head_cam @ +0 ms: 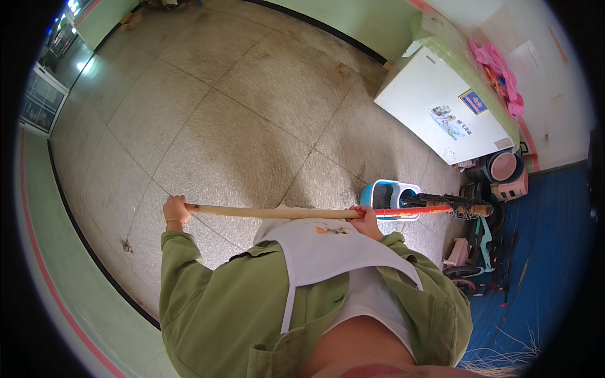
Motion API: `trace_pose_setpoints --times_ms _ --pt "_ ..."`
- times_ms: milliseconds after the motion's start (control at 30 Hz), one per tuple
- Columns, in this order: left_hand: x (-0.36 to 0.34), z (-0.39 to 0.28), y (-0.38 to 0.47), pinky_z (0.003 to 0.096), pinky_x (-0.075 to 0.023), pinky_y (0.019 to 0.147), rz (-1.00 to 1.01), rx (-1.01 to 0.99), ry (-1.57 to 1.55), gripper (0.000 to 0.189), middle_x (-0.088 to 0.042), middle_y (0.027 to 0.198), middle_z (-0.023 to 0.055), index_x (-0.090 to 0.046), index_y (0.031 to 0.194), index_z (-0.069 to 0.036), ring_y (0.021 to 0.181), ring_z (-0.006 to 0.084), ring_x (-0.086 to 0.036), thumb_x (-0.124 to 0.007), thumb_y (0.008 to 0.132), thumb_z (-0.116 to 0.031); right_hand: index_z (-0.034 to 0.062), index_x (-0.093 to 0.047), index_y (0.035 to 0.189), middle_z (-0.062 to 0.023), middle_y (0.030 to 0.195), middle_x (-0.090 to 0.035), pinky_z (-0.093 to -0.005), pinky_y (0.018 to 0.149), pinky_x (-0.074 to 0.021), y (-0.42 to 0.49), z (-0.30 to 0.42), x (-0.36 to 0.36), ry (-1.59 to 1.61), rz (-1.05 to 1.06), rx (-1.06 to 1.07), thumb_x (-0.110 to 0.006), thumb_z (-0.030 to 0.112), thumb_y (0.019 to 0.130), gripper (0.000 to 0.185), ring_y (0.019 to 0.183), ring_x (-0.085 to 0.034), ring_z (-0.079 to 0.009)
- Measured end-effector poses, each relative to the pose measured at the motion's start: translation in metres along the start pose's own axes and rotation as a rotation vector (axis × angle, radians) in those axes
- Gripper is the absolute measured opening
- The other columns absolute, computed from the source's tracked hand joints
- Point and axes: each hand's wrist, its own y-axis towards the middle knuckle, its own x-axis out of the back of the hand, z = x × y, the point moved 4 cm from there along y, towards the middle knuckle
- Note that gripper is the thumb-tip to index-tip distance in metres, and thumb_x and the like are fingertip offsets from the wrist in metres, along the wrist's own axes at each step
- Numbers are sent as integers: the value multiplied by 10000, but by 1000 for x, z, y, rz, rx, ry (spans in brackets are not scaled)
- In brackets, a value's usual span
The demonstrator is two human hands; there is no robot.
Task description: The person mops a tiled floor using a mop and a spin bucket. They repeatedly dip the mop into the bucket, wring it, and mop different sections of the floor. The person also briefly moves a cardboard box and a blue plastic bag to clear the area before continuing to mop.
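A mop [274,213] with a long pale wooden handle and a red section lies level across the front of my apron. My left hand [176,209] is closed round the far left end of the handle. Near the start of the red part, my right hand [367,222] grips the same handle. The dark stringy mop head [465,206] is at the right, beyond the blue and white mop bucket [384,193]; some dark strands reach back over the bucket's round basket. Whether they touch the basket I cannot tell.
A white chest freezer [439,104] with a green cover stands against the wall at upper right. Beside it are stacked buckets [504,166], a pink box [457,253] and a small teal child's bike [484,245]. A green wall [80,302] runs along the left.
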Motion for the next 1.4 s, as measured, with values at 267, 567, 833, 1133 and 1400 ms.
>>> trace_pose_setpoints --times_ms 267,567,833,1133,1400 --pt "6 3 7 422 -490 642 46 27 -18 295 -620 717 101 -594 621 -63 773 311 -584 -725 625 -327 29 -419 753 -91 769 -450 -423 864 -392 -3 -5 0 74 -53 -37 -467 50 761 54 802 -455 -245" --pt "17 1 31 424 -487 642 -50 -66 26 193 -616 715 106 -577 625 -67 770 319 -579 -681 654 -227 19 -432 737 -103 728 -461 -427 856 -399 8 1 -1 155 -210 77 -479 56 767 67 720 -471 -245" --pt "28 0 63 410 -489 637 -33 -77 57 151 -617 721 94 -586 631 -66 769 300 -584 -663 664 -191 31 -422 775 -89 769 -461 -427 876 -406 11 -7 -22 -156 -74 249 -473 79 799 74 727 -473 -237" --pt "30 -9 152 410 -482 614 -75 -188 87 106 -599 709 100 -567 631 -64 761 309 -576 -632 660 -143 45 -423 742 -76 686 -458 -415 783 -422 51 -5 -57 281 -357 120 -463 96 780 75 661 -449 -231" --pt "109 -14 291 412 -459 604 -136 -238 153 132 -583 722 105 -552 654 -66 759 312 -565 -658 655 -145 71 -393 630 -60 626 -459 -351 726 -438 116 20 -159 268 -224 186 -484 82 769 166 624 -478 -207"
